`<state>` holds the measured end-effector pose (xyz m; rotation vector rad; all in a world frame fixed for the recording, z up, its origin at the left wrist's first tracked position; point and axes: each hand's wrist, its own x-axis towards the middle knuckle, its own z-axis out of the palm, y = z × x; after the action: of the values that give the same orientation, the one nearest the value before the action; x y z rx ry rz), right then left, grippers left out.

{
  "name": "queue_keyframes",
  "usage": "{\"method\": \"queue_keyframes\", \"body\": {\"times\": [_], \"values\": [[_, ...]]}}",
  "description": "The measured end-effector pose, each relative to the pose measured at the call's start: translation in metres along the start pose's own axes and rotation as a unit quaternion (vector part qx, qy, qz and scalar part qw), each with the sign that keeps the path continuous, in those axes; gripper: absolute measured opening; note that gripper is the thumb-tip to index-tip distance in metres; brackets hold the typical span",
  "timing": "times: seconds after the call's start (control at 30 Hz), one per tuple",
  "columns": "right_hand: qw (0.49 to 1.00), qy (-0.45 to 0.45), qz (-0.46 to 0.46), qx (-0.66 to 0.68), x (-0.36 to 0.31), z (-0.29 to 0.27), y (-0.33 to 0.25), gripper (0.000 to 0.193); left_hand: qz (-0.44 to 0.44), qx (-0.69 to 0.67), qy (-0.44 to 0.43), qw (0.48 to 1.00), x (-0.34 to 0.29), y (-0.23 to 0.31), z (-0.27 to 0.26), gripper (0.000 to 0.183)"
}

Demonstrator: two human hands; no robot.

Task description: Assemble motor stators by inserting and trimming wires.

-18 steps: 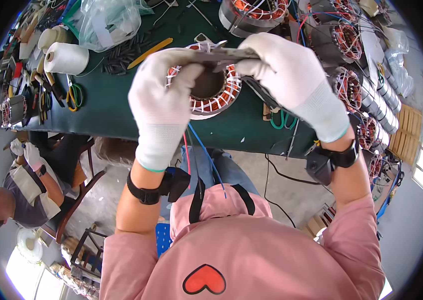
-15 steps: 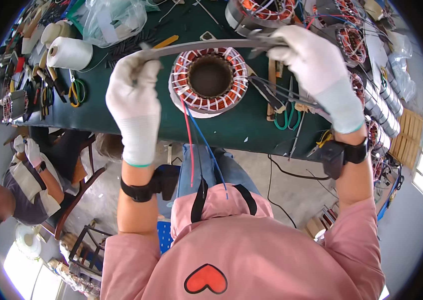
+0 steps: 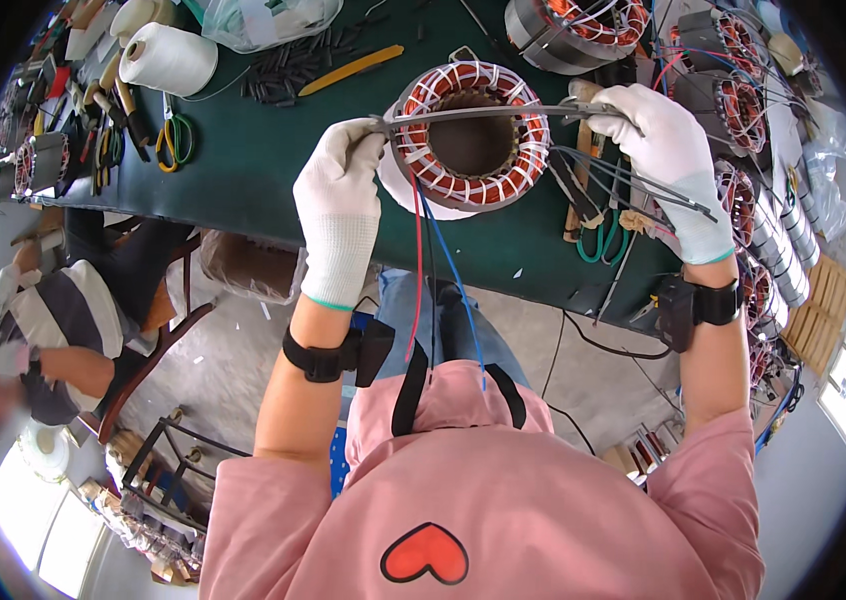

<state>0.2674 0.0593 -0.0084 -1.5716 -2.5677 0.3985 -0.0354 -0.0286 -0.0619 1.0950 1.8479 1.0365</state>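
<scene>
A wound motor stator (image 3: 473, 190), copper coils laced with white cord, stands on the green bench in front of me. Across its top runs a long dark grey strip (image 3: 483, 113), held at both ends. My left hand (image 3: 338, 210), in a white knit glove, pinches the left end beside the ring. At the right end my gloved right hand (image 3: 658, 150) is closed on the strip. Several dark leads (image 3: 603, 170) extend from the stator's right side below that hand. A red wire (image 3: 418, 280) and a blue wire (image 3: 458, 300) hang toward me beside a black one.
Left on the bench are a white thread spool (image 3: 168, 58), scissors (image 3: 175, 145), short black tubes (image 3: 288, 70) and a yellow tool (image 3: 351, 70). Right are green-handled scissors (image 3: 603, 240) and another stator (image 3: 583, 30). A person (image 3: 63, 310) sits at the left.
The strip has come nearer, from beyond the stator to over its ring. My hands have drawn closer together, the left shifting right. My view has shifted, and the seated person has changed posture.
</scene>
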Motion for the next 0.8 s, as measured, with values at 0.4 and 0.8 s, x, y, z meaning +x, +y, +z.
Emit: {"method": "queue_keyframes", "body": {"times": [0.4, 0.8], "values": [[0.998, 0.043, 0.019, 0.033, -0.018, 0.023, 0.000, 0.028, 0.039, 0.045, 0.016, 0.998, -0.001, 0.001, 0.004, 0.016], [0.990, 0.119, -0.022, 0.067, -0.030, 0.039, 0.004, 0.022, 0.023, 0.019, 0.043, 0.999, -0.010, -0.001, 0.007, 0.014]]}}
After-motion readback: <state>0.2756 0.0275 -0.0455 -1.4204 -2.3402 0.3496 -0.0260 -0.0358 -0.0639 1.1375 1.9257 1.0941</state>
